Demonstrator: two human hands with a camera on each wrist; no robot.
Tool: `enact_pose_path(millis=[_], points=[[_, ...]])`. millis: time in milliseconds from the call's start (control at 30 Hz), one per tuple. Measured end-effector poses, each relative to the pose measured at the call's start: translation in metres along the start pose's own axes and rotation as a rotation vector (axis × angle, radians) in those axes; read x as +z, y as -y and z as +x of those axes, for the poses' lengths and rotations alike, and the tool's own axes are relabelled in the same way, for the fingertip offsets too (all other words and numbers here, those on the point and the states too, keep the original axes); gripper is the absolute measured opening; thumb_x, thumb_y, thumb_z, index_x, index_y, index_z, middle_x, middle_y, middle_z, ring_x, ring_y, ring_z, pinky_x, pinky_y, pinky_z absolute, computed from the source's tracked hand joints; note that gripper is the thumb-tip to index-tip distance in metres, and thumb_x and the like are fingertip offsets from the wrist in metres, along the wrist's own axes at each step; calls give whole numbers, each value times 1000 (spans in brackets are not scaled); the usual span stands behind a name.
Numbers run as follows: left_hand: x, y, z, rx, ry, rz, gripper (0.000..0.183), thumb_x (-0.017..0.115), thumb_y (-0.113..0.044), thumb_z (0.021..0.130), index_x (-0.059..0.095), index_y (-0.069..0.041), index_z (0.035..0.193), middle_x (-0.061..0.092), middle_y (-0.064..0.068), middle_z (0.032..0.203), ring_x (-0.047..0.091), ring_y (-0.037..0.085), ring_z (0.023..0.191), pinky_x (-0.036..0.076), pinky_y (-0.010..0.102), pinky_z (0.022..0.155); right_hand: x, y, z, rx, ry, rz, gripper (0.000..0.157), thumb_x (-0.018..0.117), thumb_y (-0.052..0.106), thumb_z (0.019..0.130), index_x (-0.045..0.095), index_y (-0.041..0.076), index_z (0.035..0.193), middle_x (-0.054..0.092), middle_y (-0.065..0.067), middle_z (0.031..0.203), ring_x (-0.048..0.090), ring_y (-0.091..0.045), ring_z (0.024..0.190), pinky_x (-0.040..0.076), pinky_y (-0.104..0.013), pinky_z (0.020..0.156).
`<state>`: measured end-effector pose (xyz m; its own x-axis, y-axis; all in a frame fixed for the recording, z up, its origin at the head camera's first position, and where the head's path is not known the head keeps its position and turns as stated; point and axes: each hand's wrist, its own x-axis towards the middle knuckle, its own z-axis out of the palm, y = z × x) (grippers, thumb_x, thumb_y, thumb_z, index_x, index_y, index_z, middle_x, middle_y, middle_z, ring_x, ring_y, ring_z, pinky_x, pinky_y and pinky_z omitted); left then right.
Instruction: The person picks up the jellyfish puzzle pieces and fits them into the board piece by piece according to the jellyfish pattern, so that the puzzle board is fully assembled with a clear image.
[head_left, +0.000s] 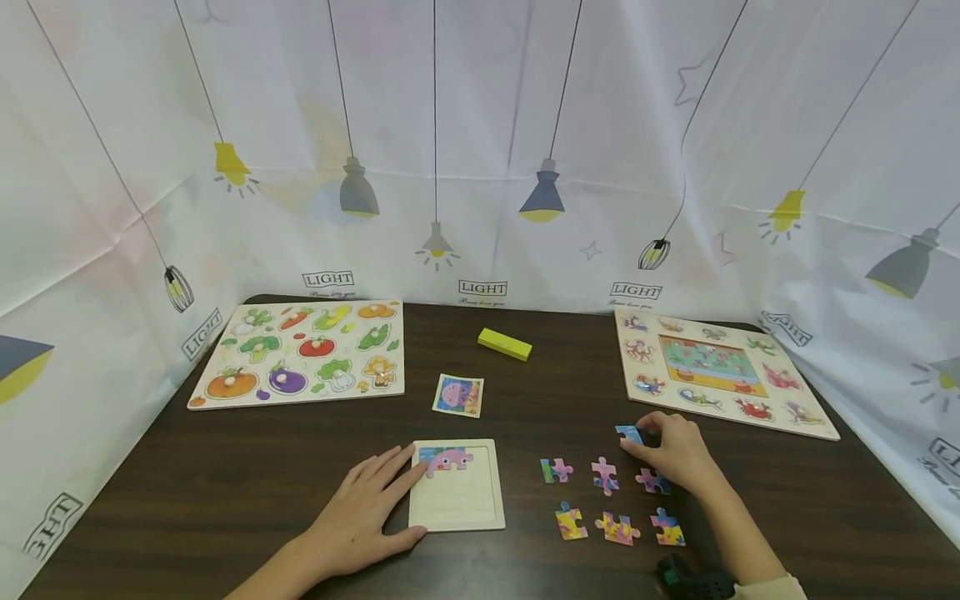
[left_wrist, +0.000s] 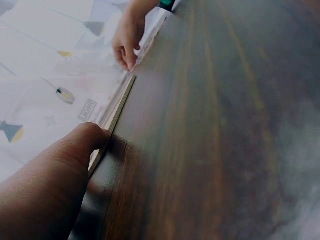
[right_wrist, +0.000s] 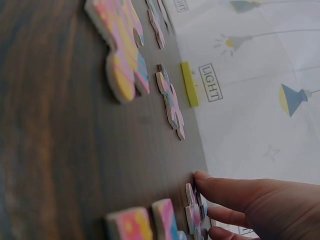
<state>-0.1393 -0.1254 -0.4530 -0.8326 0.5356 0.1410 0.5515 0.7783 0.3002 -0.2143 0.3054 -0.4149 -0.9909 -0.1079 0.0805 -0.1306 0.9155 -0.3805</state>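
A square wooden puzzle tray (head_left: 457, 510) lies in front of me, with joined pink and blue puzzle pieces (head_left: 450, 459) in its upper left corner. My left hand (head_left: 369, 510) rests at the tray's left side, fingers spread, its thumb (left_wrist: 90, 135) against the edge. On the right, my right hand (head_left: 678, 448) pinches a blue puzzle piece (head_left: 627, 433) between thumb and fingers. Near it lie a pink and purple piece (head_left: 649, 481), a pink piece (head_left: 604, 475), a green and pink piece (head_left: 557, 471) and, in a lower row, several yellow pieces (head_left: 618, 529).
A small picture card (head_left: 458, 396) lies behind the tray, with a yellow block (head_left: 505, 344) farther back. A vegetable peg board (head_left: 300, 354) stands back left, a sea-animal board (head_left: 723, 375) back right. White printed curtain (head_left: 480, 125) borders the dark table (head_left: 525, 417).
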Motion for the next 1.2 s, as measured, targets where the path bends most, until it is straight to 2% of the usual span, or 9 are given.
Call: enact_pose_path(millis=[333, 600, 767, 967, 1067, 1200], points=[[1, 0, 0, 3, 0, 2, 76, 39, -67, 85, 30, -22, 145, 21, 4, 150, 18, 22, 136, 15, 47, 106, 3, -3, 2, 21, -5, 26, 46, 71, 35, 79, 57, -4, 100, 57, -21, 94, 53, -37, 88, 43, -51, 74], [0, 0, 0, 8, -1, -2, 75, 40, -66, 85, 29, -22, 145, 20, 3, 151, 17, 22, 136, 14, 47, 106, 4, 1, 1, 25, -3, 78, 43, 71, 29, 80, 49, -2, 100, 59, -23, 97, 54, -37, 88, 43, -50, 73], [0, 0, 0, 13, -7, -2, 75, 40, -66, 85, 30, -22, 145, 21, 4, 150, 18, 22, 136, 15, 47, 106, 4, 5, 0, 40, 6, 102, 40, 69, 28, 82, 45, 2, 100, 59, -21, 99, 53, -33, 85, 44, -46, 69], [1, 0, -1, 9, -3, 0, 75, 39, -67, 85, 31, -21, 145, 22, 5, 150, 20, 24, 135, 16, 48, 105, 7, 4, -1, 47, 11, 114, 42, 68, 29, 83, 47, 2, 108, 57, -8, 92, 51, -26, 82, 43, -40, 65], [2, 1, -1, 6, -5, 0, 76, 38, -67, 85, 31, -21, 145, 22, 5, 150, 20, 23, 135, 16, 48, 105, 7, 4, -1, 38, 16, 110, 44, 67, 28, 84, 50, 0, 113, 57, -7, 92, 51, -24, 81, 44, -39, 65], [2, 1, 0, 5, -7, -2, 76, 38, -68, 84, 31, -22, 145, 21, 4, 150, 20, 23, 135, 16, 48, 105, 9, 3, 1, 18, 20, 101, 48, 66, 26, 85, 50, -2, 120, 56, -7, 91, 47, -20, 70, 40, -35, 59]])
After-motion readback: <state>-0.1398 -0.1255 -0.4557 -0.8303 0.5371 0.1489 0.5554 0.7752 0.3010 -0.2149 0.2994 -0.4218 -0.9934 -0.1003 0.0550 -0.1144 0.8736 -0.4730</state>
